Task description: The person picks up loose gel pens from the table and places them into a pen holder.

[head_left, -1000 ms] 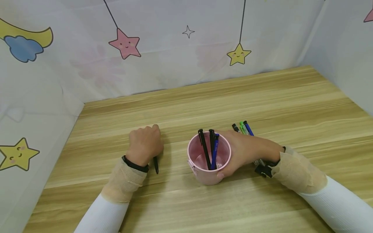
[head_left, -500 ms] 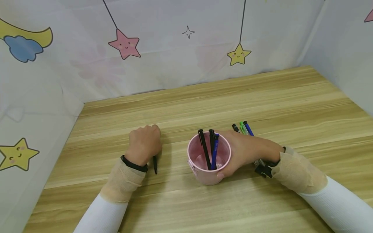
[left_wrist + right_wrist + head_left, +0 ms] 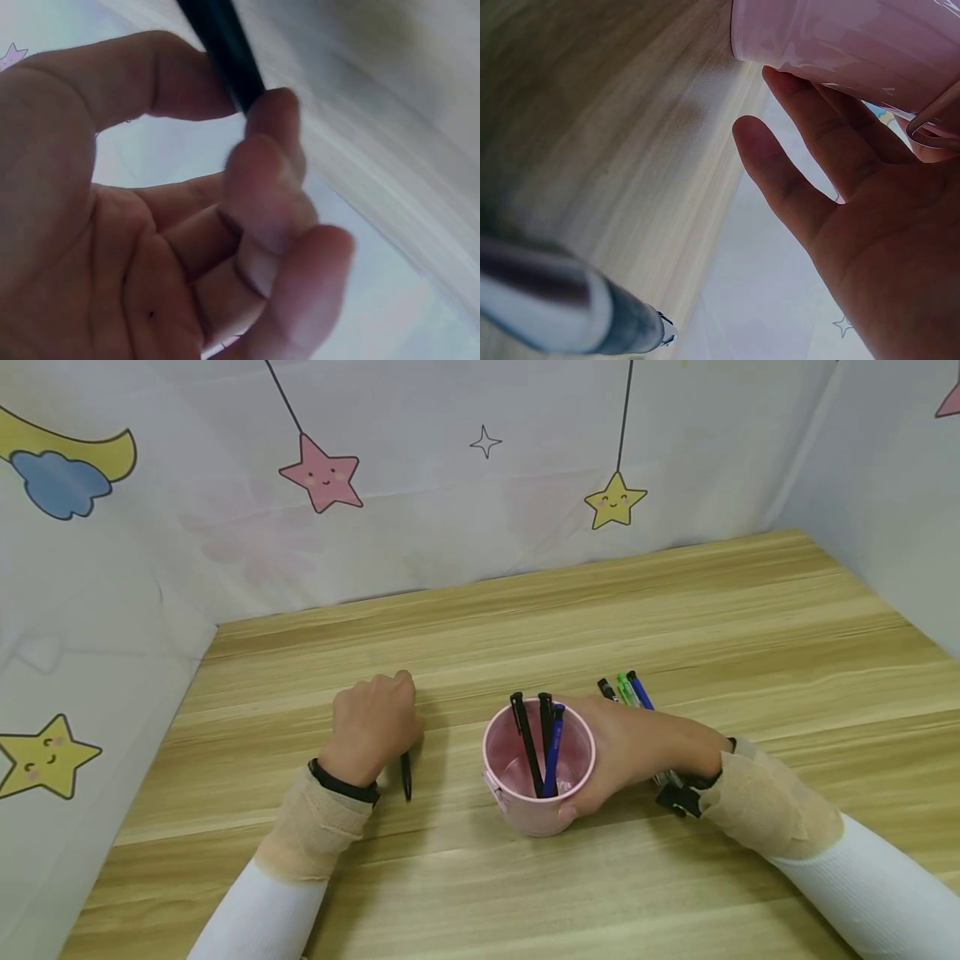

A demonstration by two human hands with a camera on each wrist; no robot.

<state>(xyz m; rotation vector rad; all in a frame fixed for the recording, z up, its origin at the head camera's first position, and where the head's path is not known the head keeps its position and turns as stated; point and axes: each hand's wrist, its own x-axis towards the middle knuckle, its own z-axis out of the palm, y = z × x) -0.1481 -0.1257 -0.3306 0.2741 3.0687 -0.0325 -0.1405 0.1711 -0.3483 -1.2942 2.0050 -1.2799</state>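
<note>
Our right hand cups the bucket. Left of it, our left hand pinches a pen, likely light; grip mid-barrel.

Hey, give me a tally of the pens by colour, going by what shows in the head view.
Black pens: 4 (two in the pink bucket, one in the left hand, one on the table)
Blue pens: 2 (one in the bucket, one on the table)
Green pen: 1 (on the table)
Total: 7 showing; the right arm may hide more
</note>
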